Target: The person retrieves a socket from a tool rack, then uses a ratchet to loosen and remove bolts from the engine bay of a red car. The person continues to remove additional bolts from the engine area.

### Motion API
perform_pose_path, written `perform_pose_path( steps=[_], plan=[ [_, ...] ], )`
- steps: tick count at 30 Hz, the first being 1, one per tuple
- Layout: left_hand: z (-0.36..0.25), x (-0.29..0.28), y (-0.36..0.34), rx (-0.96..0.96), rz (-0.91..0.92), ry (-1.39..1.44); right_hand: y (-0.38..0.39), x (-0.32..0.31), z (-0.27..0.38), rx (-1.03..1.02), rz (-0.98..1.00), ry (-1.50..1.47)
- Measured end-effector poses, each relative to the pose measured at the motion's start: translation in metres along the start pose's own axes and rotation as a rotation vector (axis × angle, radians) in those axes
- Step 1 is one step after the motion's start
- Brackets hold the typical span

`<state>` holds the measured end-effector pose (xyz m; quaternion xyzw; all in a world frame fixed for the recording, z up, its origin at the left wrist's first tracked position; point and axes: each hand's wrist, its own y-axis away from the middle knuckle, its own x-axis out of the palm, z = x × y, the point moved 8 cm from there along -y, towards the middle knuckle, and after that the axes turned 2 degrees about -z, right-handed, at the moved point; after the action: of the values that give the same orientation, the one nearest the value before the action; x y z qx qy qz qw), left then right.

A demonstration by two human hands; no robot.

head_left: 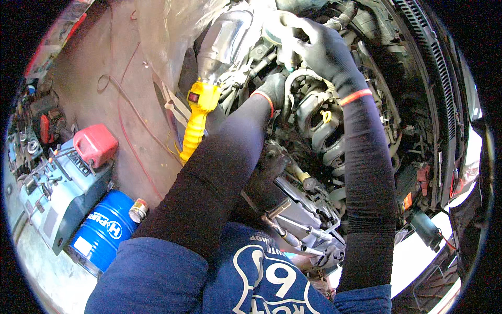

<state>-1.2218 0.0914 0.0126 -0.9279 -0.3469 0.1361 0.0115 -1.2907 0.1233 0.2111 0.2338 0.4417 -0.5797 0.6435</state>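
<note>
My right hand (319, 49), in a black glove with an orange cuff, has its fingers closed on a pale rounded part (282, 29) high in the engine bay. My left hand (274, 89), also gloved, reaches down among hoses and metal parts below it; its fingertips are hidden. A yellow-handled work lamp (198, 115) with a shiny metal reflector (222, 44) rests just left of my left hand. Ribbed black manifold pipes (321, 138) and a small yellow ring (327, 116) lie beneath my right wrist.
On the left floor (130, 99) are loose hoses, a red jerrycan (97, 141) on a blue-grey machine (63, 199), a blue drum (99, 225), a tin (138, 209) and piled tools (42, 118). The car's black cowl edge (442, 115) bounds the right side.
</note>
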Motion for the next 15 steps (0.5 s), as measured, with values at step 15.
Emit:
perform_pose_path(
  steps=[15],
  plan=[
    [-0.054,-0.022,0.006,0.237,-0.102,-0.497,0.005,-0.001,0.007,-0.028,0.035,0.084]
  ],
)
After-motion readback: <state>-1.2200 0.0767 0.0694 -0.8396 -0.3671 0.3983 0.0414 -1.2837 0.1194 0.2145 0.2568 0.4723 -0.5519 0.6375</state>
